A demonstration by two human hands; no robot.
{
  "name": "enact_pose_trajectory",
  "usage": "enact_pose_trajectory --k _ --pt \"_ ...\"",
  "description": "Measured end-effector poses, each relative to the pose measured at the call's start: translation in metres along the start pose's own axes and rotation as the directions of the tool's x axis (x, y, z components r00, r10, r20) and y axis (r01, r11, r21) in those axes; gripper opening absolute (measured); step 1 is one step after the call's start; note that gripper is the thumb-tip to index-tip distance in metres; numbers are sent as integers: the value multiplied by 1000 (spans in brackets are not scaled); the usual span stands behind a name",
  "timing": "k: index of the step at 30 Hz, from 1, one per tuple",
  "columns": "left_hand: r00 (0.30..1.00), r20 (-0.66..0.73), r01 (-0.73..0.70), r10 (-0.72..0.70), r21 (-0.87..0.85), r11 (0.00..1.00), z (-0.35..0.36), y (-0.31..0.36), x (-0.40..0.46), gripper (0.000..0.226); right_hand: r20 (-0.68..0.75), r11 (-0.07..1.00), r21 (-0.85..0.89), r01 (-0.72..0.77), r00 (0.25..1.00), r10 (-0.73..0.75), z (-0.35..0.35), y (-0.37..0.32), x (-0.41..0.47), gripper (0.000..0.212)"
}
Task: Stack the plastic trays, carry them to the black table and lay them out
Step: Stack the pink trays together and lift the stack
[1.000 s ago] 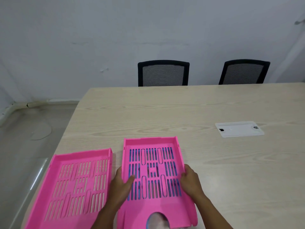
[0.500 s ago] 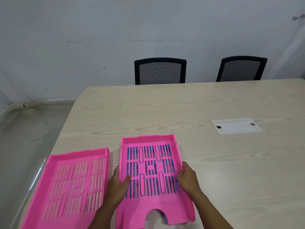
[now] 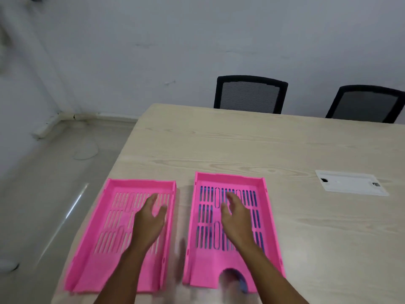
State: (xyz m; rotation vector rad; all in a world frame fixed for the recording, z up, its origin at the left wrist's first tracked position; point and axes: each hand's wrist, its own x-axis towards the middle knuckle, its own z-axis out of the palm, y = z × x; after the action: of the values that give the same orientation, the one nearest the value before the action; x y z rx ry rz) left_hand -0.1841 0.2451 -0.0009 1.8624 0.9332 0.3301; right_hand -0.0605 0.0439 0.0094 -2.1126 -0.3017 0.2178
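Note:
Two pink slotted plastic trays lie side by side at the near left of the pale wooden table (image 3: pixel 252 145). The right pink tray (image 3: pixel 268 218) sits on a blue tray (image 3: pixel 242 281), which shows through its slots and front notch. My right hand (image 3: pixel 235 218) hovers over this stack with fingers spread, holding nothing. The left pink tray (image 3: pixel 105 224) rests alone near the table's left edge. Above it, toward its right side, my left hand (image 3: pixel 149 220) is open and empty.
A white rectangular cover plate (image 3: pixel 350 183) lies flat in the table at the right. Two black mesh chairs (image 3: pixel 251 95) (image 3: pixel 368 104) stand behind the far edge against the grey wall. Grey floor drops away to the left of the table.
Both hands have let go of the right tray's sides. The left hand has moved left over the other pink tray, the right hand over the stack's middle. The view has swung left.

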Motion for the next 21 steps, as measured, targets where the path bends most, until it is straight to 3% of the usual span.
enact_pose_trajectory --k 5,8,10,14,17,21 --pt "982 -168 104 -90 78 991 -71 -40 9 51 214 999 29 39 976 -45 85 -37 -26 48" --pt "967 -200 185 -157 129 974 -104 -64 13 59 268 998 -5 59 962 -55 121 -46 -42 50" --pt "957 -171 262 -236 144 954 -121 -83 13 68 276 998 -41 40 961 -27 139 -48 -50 49" --pt "927 -33 375 -374 148 915 -139 -114 8 72 326 975 -196 -103 931 163 162 -30 -56 25" --pt "935 -3 353 -356 118 928 -147 -124 9 60 357 964 -217 -154 907 225 171 -20 -62 34" --pt "958 7 288 -288 32 957 -160 -123 15 40 289 987 -79 -138 945 156 169 -39 -54 30"
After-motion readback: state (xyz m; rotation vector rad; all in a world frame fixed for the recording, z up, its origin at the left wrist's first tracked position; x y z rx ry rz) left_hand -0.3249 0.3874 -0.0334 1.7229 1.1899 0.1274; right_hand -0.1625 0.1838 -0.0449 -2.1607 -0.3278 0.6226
